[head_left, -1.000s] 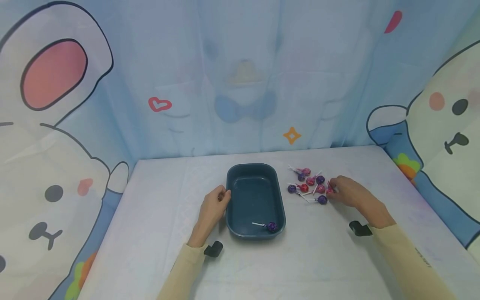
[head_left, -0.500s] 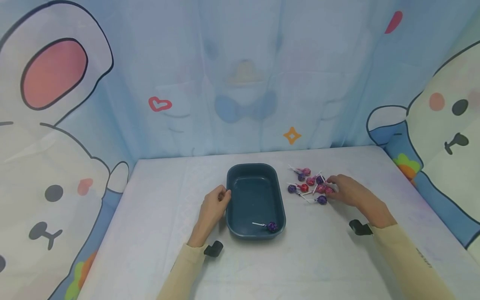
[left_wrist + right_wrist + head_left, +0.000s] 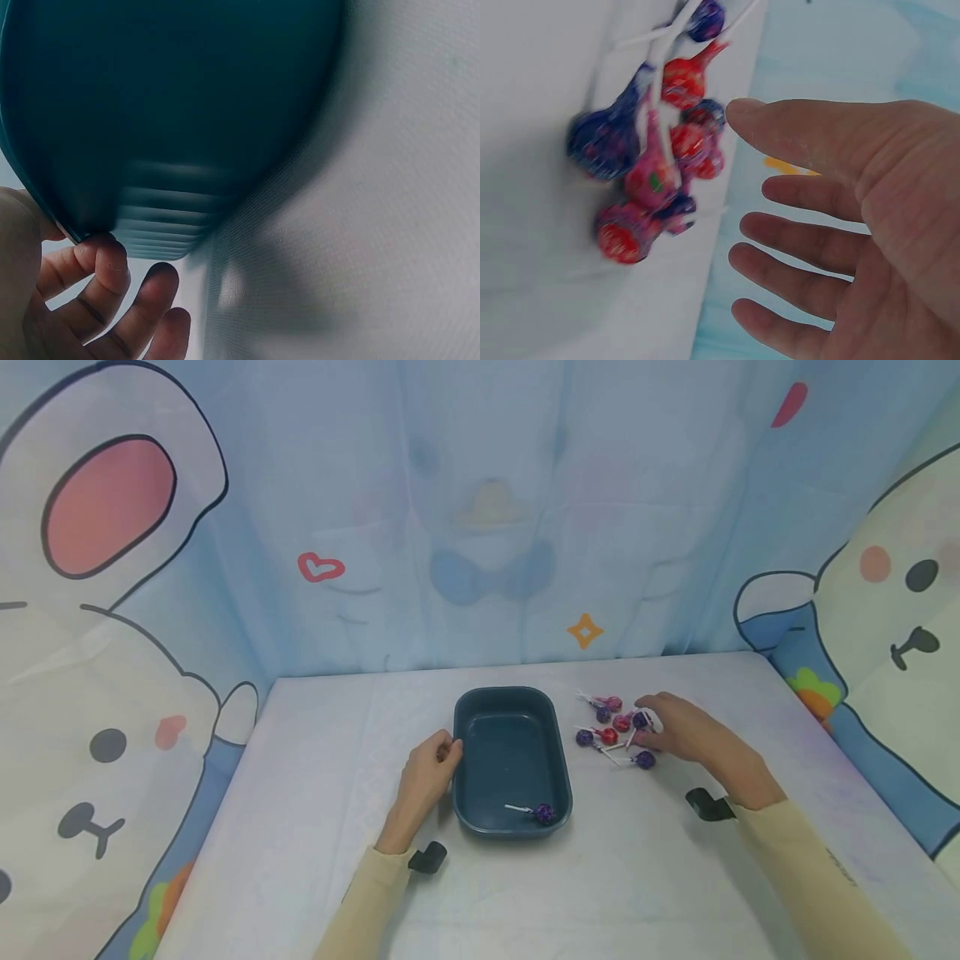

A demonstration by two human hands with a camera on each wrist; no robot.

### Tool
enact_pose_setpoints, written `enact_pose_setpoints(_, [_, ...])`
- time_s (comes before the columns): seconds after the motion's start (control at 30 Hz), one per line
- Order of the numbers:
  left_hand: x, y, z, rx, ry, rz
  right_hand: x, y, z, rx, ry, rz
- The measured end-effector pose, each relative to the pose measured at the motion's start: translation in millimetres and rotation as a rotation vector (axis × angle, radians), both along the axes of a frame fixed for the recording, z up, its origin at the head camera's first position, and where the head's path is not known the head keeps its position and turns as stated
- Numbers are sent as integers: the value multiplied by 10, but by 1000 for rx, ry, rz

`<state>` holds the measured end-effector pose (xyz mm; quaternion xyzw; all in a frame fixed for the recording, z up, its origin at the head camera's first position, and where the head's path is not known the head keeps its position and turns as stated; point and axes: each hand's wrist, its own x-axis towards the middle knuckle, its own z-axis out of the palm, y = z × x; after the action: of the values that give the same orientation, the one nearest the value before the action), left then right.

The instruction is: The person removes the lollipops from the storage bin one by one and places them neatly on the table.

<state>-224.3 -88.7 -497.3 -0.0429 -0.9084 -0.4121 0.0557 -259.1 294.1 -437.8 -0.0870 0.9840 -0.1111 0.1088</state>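
Just beyond the right hand's (image 3: 678,731) fingertips (image 3: 742,112) lies a cluster of lollipops (image 3: 615,727), purple, red and pink heads with white sticks, scattered on the table (image 3: 315,827). The right wrist view shows the fingers extended and spread, clasping nothing, with the thumb tip closest to the sweets (image 3: 656,161); whether any fingertip touches one cannot be told. From the head view the hand sits at the cluster's right edge, over the nearest purple head.

To the fingers' left, apart from the cluster, stands a dark teal tray (image 3: 480,706), its long sides running away from the person. One purple lollipop (image 3: 542,813) rests in its near right corner, stick pointing left. The left hand (image 3: 427,772) rests against the tray's left wall, thumb at the rim; the left wrist view shows its fingers (image 3: 105,270) loosely curled below the rim (image 3: 90,225), pressed close to the wall without a clear grip.

The table is covered in a pale, faintly patterned cloth, lying flat. Bare cloth stretches between the tray and the near edge, and wider still to the left of the left hand. Behind the tray, a band of open surface runs to the back edge, where a light blue curtain (image 3: 487,510) printed with cartoon rabbits hangs and wraps around both sides. Cream sleeves (image 3: 810,877) cover both forearms, each with a small black clip at the wrist.
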Motion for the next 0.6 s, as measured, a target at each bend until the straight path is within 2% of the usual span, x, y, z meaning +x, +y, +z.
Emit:
enact_pose_setpoints(0.37, [11,1,18,10,-6,-4,36,-283,223,-1,30,37])
enact_pose_setpoints(0.6, [10,2,17,13,-7,-1,49,-438,288,-5,47,62])
